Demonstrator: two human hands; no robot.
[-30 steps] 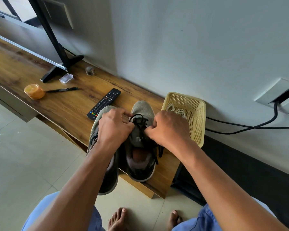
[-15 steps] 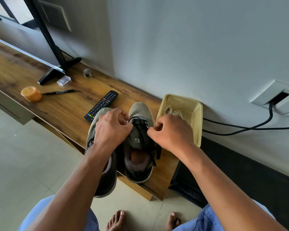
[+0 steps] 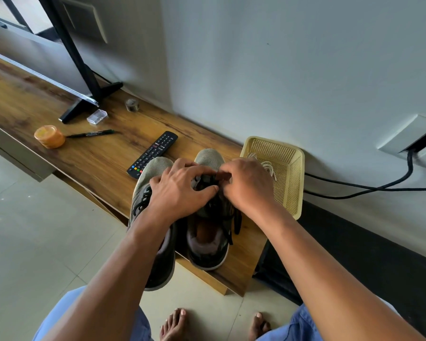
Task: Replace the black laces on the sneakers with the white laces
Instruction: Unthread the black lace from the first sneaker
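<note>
Picking at the black lace (image 3: 208, 179) on the right sneaker (image 3: 208, 232), left hand (image 3: 180, 193) and right hand (image 3: 246, 185) both pinch it; best loosen each crossing gently.

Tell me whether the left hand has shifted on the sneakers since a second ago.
Yes. The left hand has slid rightward, off the left sneaker and onto the right sneaker's black laces, closer to the yellow basket.

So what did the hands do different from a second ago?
Both hands, left hand and right hand, crept toward the right sneaker's toe, working the black lace near its top eyelets. The left sneaker, basket and remote stayed put.
</note>
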